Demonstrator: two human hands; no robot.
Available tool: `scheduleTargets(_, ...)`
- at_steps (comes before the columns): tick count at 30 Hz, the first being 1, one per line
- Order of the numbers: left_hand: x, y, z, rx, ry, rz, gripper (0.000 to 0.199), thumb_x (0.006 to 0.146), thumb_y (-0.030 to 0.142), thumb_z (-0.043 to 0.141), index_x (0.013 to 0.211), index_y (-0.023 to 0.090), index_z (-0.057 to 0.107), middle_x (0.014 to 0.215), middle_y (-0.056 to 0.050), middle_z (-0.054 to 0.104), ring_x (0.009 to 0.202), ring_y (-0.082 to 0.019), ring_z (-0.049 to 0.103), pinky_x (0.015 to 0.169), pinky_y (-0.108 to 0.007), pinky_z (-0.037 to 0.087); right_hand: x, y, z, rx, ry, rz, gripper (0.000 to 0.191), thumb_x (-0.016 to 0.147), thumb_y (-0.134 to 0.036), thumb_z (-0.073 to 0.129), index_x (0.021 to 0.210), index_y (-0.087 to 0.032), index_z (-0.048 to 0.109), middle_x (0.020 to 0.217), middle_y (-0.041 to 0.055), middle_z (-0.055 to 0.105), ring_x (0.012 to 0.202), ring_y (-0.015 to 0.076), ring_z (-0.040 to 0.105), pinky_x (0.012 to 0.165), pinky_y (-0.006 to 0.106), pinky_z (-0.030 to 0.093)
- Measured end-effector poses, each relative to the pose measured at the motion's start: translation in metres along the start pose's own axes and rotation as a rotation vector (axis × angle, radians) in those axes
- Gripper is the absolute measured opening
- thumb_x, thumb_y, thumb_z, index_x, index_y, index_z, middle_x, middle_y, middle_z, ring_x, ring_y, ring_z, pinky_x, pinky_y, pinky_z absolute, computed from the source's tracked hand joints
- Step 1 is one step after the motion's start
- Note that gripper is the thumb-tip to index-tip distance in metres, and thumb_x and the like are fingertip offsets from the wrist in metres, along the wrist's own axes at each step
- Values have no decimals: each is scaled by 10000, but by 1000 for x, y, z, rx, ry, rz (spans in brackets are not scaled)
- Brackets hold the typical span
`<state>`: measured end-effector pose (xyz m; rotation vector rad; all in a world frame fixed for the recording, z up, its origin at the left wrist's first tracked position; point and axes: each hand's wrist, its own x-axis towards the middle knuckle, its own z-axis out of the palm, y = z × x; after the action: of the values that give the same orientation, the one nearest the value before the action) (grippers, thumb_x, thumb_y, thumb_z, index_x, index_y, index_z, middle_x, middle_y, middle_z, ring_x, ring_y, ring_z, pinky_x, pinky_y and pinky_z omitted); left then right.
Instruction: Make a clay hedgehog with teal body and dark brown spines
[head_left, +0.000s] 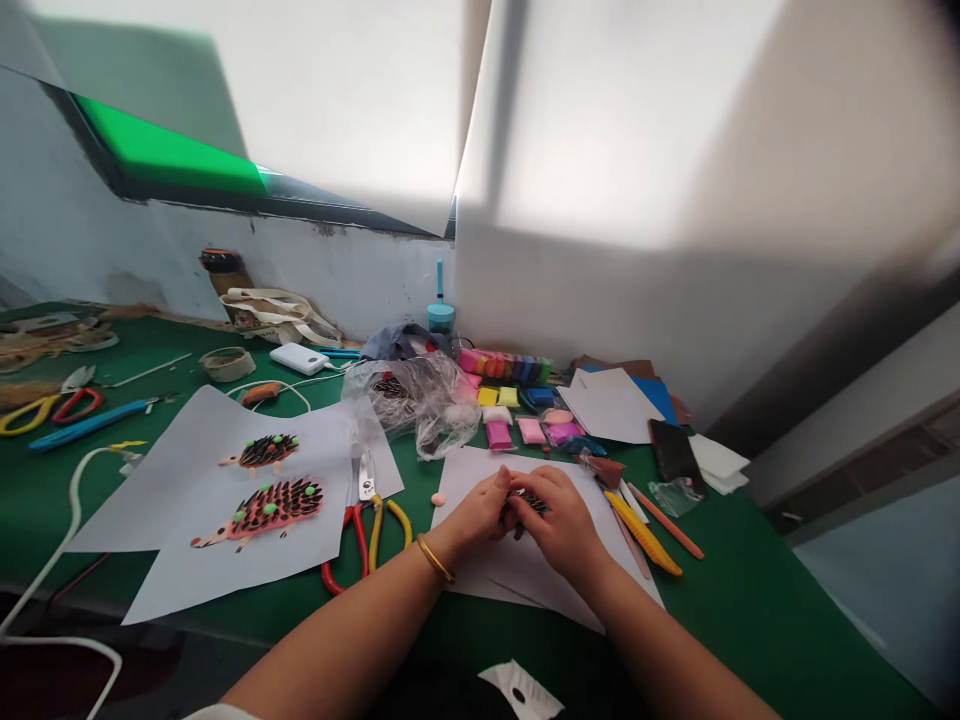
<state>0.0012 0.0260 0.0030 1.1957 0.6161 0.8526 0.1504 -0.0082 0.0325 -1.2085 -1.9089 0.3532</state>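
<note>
Both hands meet over white paper (480, 575) in the middle of the table. Fingers of my left hand (482, 512) are closed around a small dark piece (534, 502), mostly hidden. My right hand (564, 525) curls over the same piece from the other side, its fingers bent onto it. Dark, seed-like bits show between the fingers. Left of my left hand lies a small pale pink clay ball (438, 499). Scissors (367, 525) with red and yellow handles rest beside my left forearm. Two hedgehog figures with dark spines, the larger hedgehog (262, 510) in front, lie on paper sheets.
Clay packets (499, 434) and a crumpled plastic bag (409, 395) stand behind the hands. A yellow cutter (649, 540) and an orange stick (667, 520) lie to the right. Pliers (79, 403), a blue tool (90, 427) and a white cable (75, 490) are at left.
</note>
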Motion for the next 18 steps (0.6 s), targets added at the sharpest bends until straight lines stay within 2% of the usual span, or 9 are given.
scheduleTargets(3,-1,0,0,58,3,29,629,900,689,368,1065,133,609,491,55,429,385,-79,322,381,-203,203,8,-7,1,38,-35,12,124,864,-194,580,829,-237,690,892,36,637,903,209,566,836,351,440)
scheduleTargets(5,0,2,0,33,18,8,566,888,658,438,1045,142,612,492,65,417,383,-72,306,387,-201,199,9,-5,-3,82,-14,41,136,870,-221,576,770,-223,668,858,35,627,873,201,570,813,338,446)
scheduleTargets(8,4,5,1,-41,81,-26,455,850,583,559,1005,157,606,499,83,408,369,-55,266,381,-195,175,3,9,-13,95,93,113,174,891,-300,559,772,-210,649,836,40,618,821,197,569,765,330,449)
scheduleTargets(10,7,6,0,-100,182,-14,407,831,544,593,976,164,594,509,90,407,363,-46,247,376,-189,161,-5,25,-19,79,128,178,193,896,-335,546,795,-207,649,853,45,628,824,202,571,745,328,448)
scheduleTargets(14,11,8,-3,-182,395,5,326,811,486,600,887,171,562,513,91,397,362,-43,249,368,-182,136,-30,53,-27,32,45,279,219,895,-361,535,791,-218,664,860,45,639,825,210,578,735,329,448)
scheduleTargets(18,11,8,-5,-209,454,22,247,813,414,587,871,177,549,537,84,409,373,-43,259,370,-181,128,-45,56,-28,-36,-28,288,185,879,-323,554,768,-219,659,859,49,634,833,214,573,754,337,445)
